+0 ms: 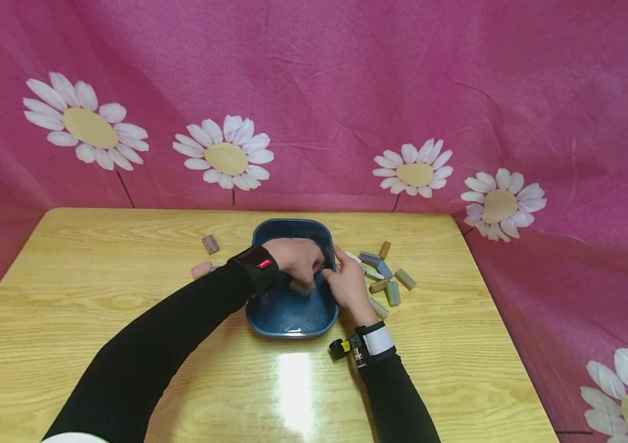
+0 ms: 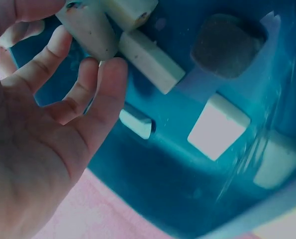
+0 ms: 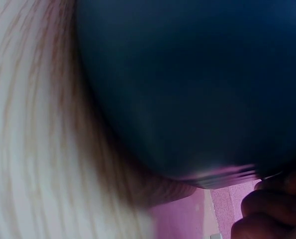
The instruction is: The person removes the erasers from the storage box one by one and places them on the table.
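Observation:
A dark blue basin (image 1: 292,323) with a raised rim stands on the wooden table. My left hand (image 1: 298,261) reaches down into it, crossing over from the left. In the left wrist view, its fingers and thumb are curled at a pale, rounded block (image 2: 90,32) and pinch it. Around that block lie other small blocks on the basin floor, among them a long pale block (image 2: 151,60), a white block (image 2: 219,127) and a dark grey block (image 2: 227,46). My right hand (image 1: 350,286) grips the basin's right rim; in its wrist view, the basin's outer wall (image 3: 187,99) fills most of the picture.
Several small blocks in grey, tan and white, such as a tan-green block (image 1: 405,279), are scattered right of the basin. To its left lie a brown block (image 1: 210,244) and a pink block (image 1: 201,269). A pink flowered cloth (image 1: 314,92) hangs behind the table (image 1: 430,381).

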A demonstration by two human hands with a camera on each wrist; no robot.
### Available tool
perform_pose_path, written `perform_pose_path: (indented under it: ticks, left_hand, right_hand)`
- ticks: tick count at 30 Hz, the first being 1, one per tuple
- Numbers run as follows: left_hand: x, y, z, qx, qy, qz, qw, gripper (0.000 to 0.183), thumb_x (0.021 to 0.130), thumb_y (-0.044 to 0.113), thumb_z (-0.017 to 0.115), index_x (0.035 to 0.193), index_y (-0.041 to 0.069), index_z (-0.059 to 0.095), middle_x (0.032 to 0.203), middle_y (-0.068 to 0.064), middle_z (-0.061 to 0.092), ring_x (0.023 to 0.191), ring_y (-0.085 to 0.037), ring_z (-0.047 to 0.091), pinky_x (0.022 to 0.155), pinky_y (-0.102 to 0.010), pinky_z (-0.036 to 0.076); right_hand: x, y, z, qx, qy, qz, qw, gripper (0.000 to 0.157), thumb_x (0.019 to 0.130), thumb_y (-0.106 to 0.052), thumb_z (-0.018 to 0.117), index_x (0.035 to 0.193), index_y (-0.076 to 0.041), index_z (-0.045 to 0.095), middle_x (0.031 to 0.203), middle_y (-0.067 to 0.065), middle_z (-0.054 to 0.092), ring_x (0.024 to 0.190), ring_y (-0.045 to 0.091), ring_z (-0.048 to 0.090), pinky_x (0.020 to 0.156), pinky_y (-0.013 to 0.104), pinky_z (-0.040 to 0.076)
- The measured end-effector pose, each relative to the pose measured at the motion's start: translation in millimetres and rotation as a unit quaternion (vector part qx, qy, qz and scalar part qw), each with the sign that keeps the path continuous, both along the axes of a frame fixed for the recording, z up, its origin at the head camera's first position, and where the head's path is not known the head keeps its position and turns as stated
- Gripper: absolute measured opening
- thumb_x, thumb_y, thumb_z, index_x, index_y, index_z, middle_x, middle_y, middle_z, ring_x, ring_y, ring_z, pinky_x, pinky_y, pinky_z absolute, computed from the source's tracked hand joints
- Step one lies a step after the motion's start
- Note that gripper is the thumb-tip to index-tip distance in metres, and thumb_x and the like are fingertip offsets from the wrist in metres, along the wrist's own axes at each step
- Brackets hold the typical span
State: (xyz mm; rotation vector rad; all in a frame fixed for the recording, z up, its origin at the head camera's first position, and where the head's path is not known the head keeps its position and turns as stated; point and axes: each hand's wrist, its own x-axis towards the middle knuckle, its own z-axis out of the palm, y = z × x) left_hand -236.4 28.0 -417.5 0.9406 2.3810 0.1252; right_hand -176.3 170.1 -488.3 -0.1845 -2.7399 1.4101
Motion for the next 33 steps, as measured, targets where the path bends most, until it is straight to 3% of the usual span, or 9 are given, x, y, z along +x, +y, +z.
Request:
perform_pose_path:
  ticks: [8,11,14,16,18,22,27,29,33]
  left_hand:
    - [0.7,-32,36.8,0.038,0.041,0.008,0.9984,0.023,0.073,0.033,0.075,0.075,0.018,0.058,0.096,-0.001,0.052,0.086,-0.017,0.049,0.066,-0.031,0.039]
    - [-1.1,-47,53.8,0.059,0.059,0.022,0.9963,0.024,0.074,0.032,0.076,0.078,0.018,0.057,0.100,-0.004,0.052,0.088,-0.020,0.050,0.068,-0.034,0.040]
    - [-3.5,-64,69.0,0.067,0.082,0.040,0.9936,0.026,0.074,0.032,0.076,0.078,0.016,0.056,0.101,-0.006,0.053,0.096,-0.022,0.050,0.072,-0.037,0.043]
    - [-6.0,-77,75.7,0.063,0.103,0.055,0.9912,0.027,0.074,0.032,0.076,0.078,0.015,0.056,0.098,-0.006,0.055,0.103,-0.025,0.051,0.075,-0.039,0.044]
    - [-8.9,-91,78.5,0.062,0.112,0.072,0.9891,0.027,0.073,0.029,0.076,0.077,0.013,0.055,0.091,-0.006,0.054,0.104,-0.026,0.049,0.075,-0.040,0.043]
    - [-18.9,-115,70.8,0.057,0.108,0.107,0.9868,0.026,0.073,0.026,0.075,0.077,0.011,0.054,0.073,-0.003,0.047,0.082,-0.022,0.050,0.068,-0.036,0.038]
    - [-27.0,-136,46.6,0.050,0.013,0.177,0.9829,0.018,0.075,0.017,0.068,0.082,0.008,0.053,0.063,0.000,0.046,0.057,-0.018,0.055,0.055,-0.032,0.040]
    - [-28.1,-141,35.6,0.047,-0.013,0.198,0.9789,0.016,0.076,0.015,0.066,0.083,0.007,0.053,0.060,0.000,0.047,0.052,-0.020,0.055,0.052,-0.031,0.040]
    - [-29.8,-147,14.9,0.041,0.012,0.190,0.9808,0.016,0.077,0.018,0.067,0.080,0.009,0.055,0.061,0.000,0.046,0.055,-0.019,0.050,0.053,-0.032,0.036]
  right_hand:
    - [-0.5,0,1.3,0.000,0.003,0.003,1.000,0.069,0.077,-0.010,0.059,0.145,-0.006,0.050,0.053,-0.007,0.033,0.046,0.010,0.031,0.049,0.028,0.029]
    - [-0.6,0,1.6,0.000,0.003,-0.004,1.000,0.069,0.078,-0.010,0.060,0.145,-0.007,0.050,0.058,0.000,0.045,0.049,0.012,0.032,0.053,0.029,0.031]
    - [-0.4,0,1.0,-0.003,-0.001,-0.005,1.000,0.068,0.079,-0.009,0.060,0.146,-0.008,0.049,0.088,0.013,0.069,0.058,0.015,0.042,0.059,0.031,0.036]
    - [0.2,-1,0.9,-0.007,-0.004,-0.003,1.000,0.068,0.079,-0.009,0.060,0.147,-0.009,0.049,0.119,0.016,0.069,0.071,0.018,0.051,0.067,0.031,0.041]
    - [0.9,-3,1.0,-0.013,-0.007,-0.001,1.000,0.068,0.080,-0.009,0.060,0.147,-0.009,0.049,0.138,0.014,0.060,0.087,0.021,0.056,0.074,0.033,0.042]
    - [2.0,-1,0.7,-0.021,-0.014,-0.004,1.000,0.067,0.081,-0.010,0.059,0.147,-0.010,0.048,0.145,0.013,0.054,0.096,0.025,0.056,0.077,0.035,0.042]
    - [2.2,0,0.1,-0.022,-0.014,-0.005,1.000,0.066,0.082,-0.010,0.059,0.148,-0.009,0.048,0.144,0.013,0.056,0.077,0.023,0.053,0.069,0.033,0.041]
    - [2.1,0,0.1,-0.023,-0.012,-0.005,1.000,0.066,0.082,-0.009,0.059,0.147,-0.009,0.048,0.144,0.013,0.056,0.084,0.023,0.057,0.074,0.035,0.044]
    - [1.8,-1,0.0,-0.019,-0.006,-0.003,1.000,0.066,0.081,-0.009,0.060,0.147,-0.008,0.049,0.145,0.013,0.055,0.109,0.023,0.056,0.088,0.040,0.046]
